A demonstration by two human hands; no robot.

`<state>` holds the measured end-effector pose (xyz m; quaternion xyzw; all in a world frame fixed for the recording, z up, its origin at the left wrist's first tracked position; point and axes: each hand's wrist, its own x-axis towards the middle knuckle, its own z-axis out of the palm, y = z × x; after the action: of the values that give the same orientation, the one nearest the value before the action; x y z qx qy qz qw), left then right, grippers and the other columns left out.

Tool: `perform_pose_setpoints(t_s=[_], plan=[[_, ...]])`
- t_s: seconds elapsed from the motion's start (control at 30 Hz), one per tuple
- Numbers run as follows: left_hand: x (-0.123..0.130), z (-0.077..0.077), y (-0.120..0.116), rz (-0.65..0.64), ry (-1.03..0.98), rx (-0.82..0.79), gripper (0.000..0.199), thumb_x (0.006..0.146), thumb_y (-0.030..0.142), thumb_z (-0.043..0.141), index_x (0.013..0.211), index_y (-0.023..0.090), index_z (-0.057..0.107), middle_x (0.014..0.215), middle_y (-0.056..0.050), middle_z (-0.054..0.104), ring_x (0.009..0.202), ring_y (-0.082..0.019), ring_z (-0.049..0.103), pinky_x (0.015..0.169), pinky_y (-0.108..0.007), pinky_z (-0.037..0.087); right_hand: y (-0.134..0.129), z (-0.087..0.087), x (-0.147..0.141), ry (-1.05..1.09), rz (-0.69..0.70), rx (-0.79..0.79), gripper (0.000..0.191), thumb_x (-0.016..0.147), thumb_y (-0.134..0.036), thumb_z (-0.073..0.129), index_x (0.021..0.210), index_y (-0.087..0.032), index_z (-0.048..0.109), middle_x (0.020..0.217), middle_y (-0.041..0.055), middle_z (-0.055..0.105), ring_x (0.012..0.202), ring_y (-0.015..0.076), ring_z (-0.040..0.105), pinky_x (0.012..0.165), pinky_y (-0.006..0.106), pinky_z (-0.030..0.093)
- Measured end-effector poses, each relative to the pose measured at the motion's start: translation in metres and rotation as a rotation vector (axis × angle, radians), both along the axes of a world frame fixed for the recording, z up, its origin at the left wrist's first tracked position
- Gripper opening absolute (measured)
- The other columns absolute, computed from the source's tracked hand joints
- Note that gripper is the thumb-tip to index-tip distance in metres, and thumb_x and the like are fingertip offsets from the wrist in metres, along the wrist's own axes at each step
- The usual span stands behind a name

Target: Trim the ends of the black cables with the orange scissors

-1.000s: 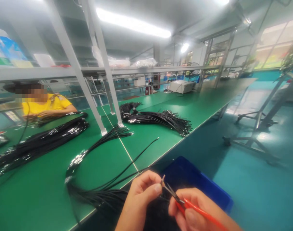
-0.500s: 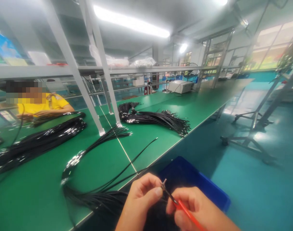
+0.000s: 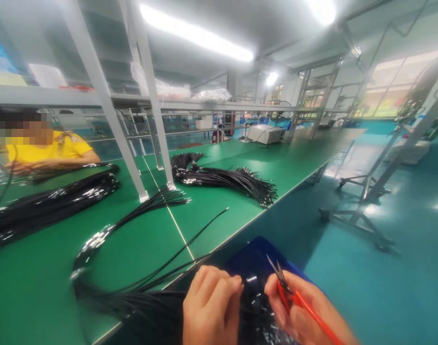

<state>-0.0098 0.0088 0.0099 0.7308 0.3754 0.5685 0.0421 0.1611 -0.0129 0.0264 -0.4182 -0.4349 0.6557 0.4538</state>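
Green table [image 3: 140,254], blue bin [image 3: 253,251], black cables [image 3: 150,299]; hands now parted.
Near bundle of cables loops on the table, strands trailing over the edge to just beside the left hand [image 3: 213,304]; bin sits below and beyond the hands. Left hand has rolled knuckles-up, fingers bunched; cannot tell whether a cable end is inside. Right hand [image 3: 305,302] grips the scissors [image 3: 285,286] by the red handles, blades slightly parted, tips up. Change: blades have drawn clear of the left hand; judged that no cutting is under way this instant.
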Motion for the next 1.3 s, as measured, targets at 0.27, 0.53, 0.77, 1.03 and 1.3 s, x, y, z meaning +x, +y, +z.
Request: perform_pose_setpoints(t_s=[0.27,0.53,0.77,1.03,1.3], plan=[[0.009,-0.015,-0.004,-0.102,0.273,-0.350,0.016,0.080,0.012,0.056,0.074,0.023,0.065,0.067,-0.002,0.065,0.064,-0.018,0.059,0.057,-0.029,0.042,-0.001,-0.001,0.006,0.118,-0.287,-0.061,0.044,0.054,-0.051,0.081,0.085,-0.023,0.065,0.059,-0.0019,0.047,0.054,0.0158,0.043,0.051,0.029,0.036],[0.002,-0.022,0.058,0.276,0.712,-0.606,0.010,0.083,0.013,0.057,0.086,0.019,0.064,0.089,-0.007,0.065,0.088,-0.024,0.059,0.074,-0.035,0.046,0.004,0.005,0.004,0.140,-0.393,-0.043,0.022,0.069,-0.040,0.072,0.083,-0.025,0.067,0.062,-0.0018,0.050,0.055,0.0144,0.041,0.054,0.028,0.037],[0.055,-0.052,0.096,0.096,0.883,-0.592,0.021,0.089,0.025,0.057,0.106,0.014,0.060,0.109,-0.007,0.062,0.094,-0.021,0.062,0.080,-0.041,0.052,0.001,0.012,-0.010,0.221,-0.388,-0.016,0.019,0.076,-0.036,0.067,0.088,-0.022,0.063,0.064,-0.0032,0.049,0.054,0.0104,0.039,0.053,0.023,0.035],[0.037,-0.012,0.076,0.087,0.736,-0.656,0.013,0.090,0.015,0.048,0.089,0.017,0.061,0.081,-0.004,0.067,0.076,-0.020,0.065,0.066,-0.030,0.049,0.006,-0.011,0.000,0.097,-0.691,-0.043,0.030,0.066,-0.034,0.076,0.087,-0.020,0.059,0.050,-0.0071,0.050,0.044,0.0096,0.042,0.044,0.021,0.033],[-0.009,0.008,0.014,-0.376,0.180,-0.803,0.019,0.090,0.031,0.042,0.082,0.021,0.056,0.061,0.003,0.055,0.056,-0.013,0.051,0.055,-0.020,0.039,0.006,-0.008,-0.042,0.257,-0.758,0.049,0.028,0.060,-0.026,0.077,0.084,-0.021,0.062,0.067,-0.0020,0.066,0.047,0.0095,0.053,0.048,0.022,0.043]])
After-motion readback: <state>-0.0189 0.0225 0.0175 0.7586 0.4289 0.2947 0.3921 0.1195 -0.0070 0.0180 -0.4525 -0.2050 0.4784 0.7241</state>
